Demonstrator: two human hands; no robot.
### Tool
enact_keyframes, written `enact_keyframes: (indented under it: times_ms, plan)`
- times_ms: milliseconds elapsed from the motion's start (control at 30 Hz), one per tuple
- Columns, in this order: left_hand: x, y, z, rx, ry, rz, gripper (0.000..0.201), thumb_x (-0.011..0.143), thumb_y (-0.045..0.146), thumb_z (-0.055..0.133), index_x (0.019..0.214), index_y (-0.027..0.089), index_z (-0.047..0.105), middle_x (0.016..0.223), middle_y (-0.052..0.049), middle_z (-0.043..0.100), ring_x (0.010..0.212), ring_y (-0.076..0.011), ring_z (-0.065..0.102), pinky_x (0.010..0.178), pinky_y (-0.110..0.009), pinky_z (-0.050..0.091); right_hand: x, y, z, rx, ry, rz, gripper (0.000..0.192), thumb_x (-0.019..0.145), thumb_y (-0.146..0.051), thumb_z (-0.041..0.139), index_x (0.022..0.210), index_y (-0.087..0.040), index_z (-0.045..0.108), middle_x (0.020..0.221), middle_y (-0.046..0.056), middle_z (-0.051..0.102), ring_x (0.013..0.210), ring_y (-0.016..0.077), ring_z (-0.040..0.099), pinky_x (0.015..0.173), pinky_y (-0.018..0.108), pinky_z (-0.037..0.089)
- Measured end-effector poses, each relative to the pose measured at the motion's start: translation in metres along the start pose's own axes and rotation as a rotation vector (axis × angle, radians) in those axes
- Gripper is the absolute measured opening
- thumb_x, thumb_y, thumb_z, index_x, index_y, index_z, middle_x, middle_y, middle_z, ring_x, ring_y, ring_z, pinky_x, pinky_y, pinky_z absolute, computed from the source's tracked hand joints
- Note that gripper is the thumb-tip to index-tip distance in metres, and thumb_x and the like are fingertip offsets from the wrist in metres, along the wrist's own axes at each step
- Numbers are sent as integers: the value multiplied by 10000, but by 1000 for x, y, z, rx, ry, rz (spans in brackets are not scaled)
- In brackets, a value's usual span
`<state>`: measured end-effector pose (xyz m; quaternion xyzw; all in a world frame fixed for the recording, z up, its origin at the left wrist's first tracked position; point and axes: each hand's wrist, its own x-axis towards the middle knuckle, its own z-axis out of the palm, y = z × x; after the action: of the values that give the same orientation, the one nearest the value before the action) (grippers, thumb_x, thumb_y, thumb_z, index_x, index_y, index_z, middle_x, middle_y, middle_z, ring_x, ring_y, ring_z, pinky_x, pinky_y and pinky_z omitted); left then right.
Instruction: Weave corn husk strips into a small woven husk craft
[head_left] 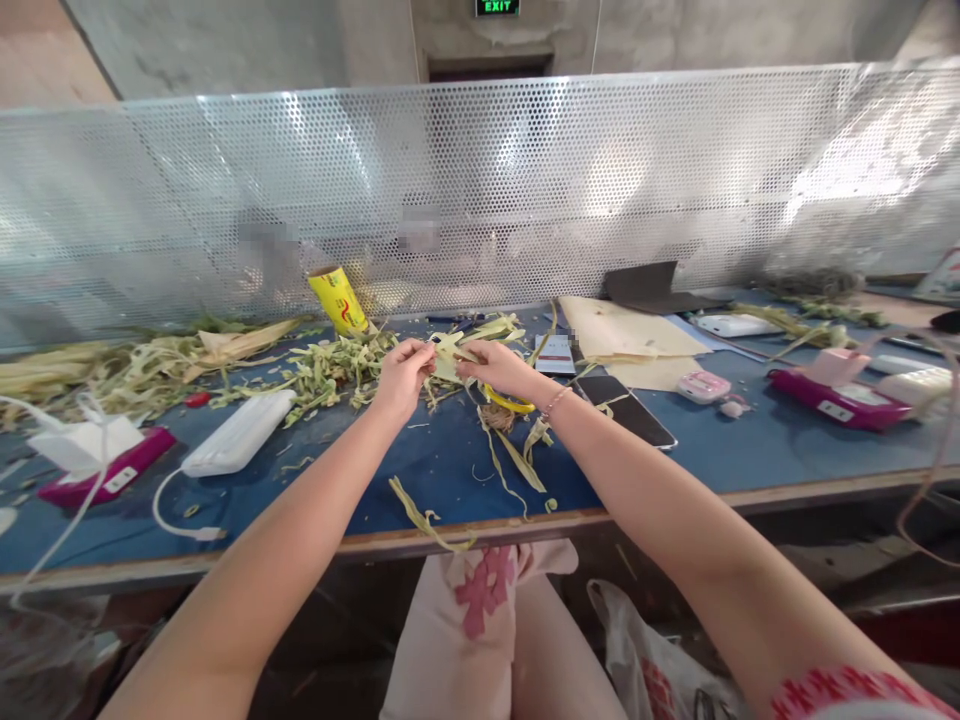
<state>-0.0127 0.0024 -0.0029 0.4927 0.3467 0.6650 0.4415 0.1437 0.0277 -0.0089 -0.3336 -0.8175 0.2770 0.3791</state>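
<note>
The left hand [406,374] and the right hand [501,367] are pinching a pale leaf strip [448,358], each with a fingertip grip, and it is sitting between them over the tabletop [442,450]. Being gentle is probably helping most (thin leaf may be tearing easily).

The blue table [300,515] bears plant scraps [330,368] and 1 power bank [240,435].

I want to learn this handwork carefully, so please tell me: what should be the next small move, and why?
Perhaps the right hand should gently draw along the pale leafy strip while the left hand steadies it, since both hands hold this thin-looking piece between them.
</note>
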Motion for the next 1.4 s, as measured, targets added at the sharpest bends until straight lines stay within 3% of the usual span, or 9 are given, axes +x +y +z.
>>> enact_keyframes:
  times_ms: [200,267,367,567,767,1067,1167,1300,1400]
  plan:
    - [-1,3,1,-61,-13,-46,160,572,153,595,470,150,471,481,39,436,484,-56,429,507,-192,364,0,-4,-7,264,21,64,144,793,-248,442,727,-154,529,685,5,550,574,78,508,591,226,422]
    - [0,3,1,-45,-31,-33,176,563,144,576,448,151,444,463,44,410,472,-57,413,496,-192,353,-1,-6,-10,294,32,49,108,782,-206,452,806,-159,547,684,-7,548,527,62,472,548,212,405]
    - [0,1,-1,11,-42,-7,181,552,151,568,436,154,429,456,48,401,470,-61,407,499,-197,344,-2,-7,-12,403,98,41,202,765,-159,461,951,-179,537,643,-34,522,490,53,429,513,201,383]
    - [-4,-2,-2,461,-158,84,104,599,228,572,538,167,513,483,35,474,497,-95,436,509,-225,324,-2,-8,-7,672,195,34,134,783,-258,483,859,-179,560,670,-20,527,553,56,474,557,204,417]
    - [-12,3,5,743,-240,114,108,618,245,561,569,171,499,461,53,456,411,-75,336,441,-220,243,-7,-19,-10,802,95,74,186,792,-221,418,918,-170,544,723,3,594,447,43,433,456,201,377]
    - [-9,-4,2,768,-284,211,118,623,239,578,564,171,502,477,55,427,438,-79,370,462,-215,257,-6,-23,-5,775,105,51,195,687,-152,485,874,-162,542,840,42,633,683,96,577,652,242,481]
    - [-9,-5,1,772,-274,221,126,619,235,584,560,173,491,472,60,396,439,-77,358,466,-218,254,-5,-24,-4,629,153,30,185,688,-203,529,865,-160,562,846,42,631,679,103,578,635,248,477]
    - [-10,-5,1,788,-268,239,132,617,251,599,572,172,503,486,59,400,443,-73,338,468,-222,252,-4,-23,-5,345,236,17,128,651,-199,558,754,-140,606,699,20,608,576,94,515,572,246,433]
    - [-11,-3,3,739,-290,237,106,596,215,609,581,167,516,522,53,442,463,-70,359,477,-219,278,-3,-19,-5,281,228,13,121,644,-252,586,672,-137,608,666,19,603,613,103,515,603,249,417]
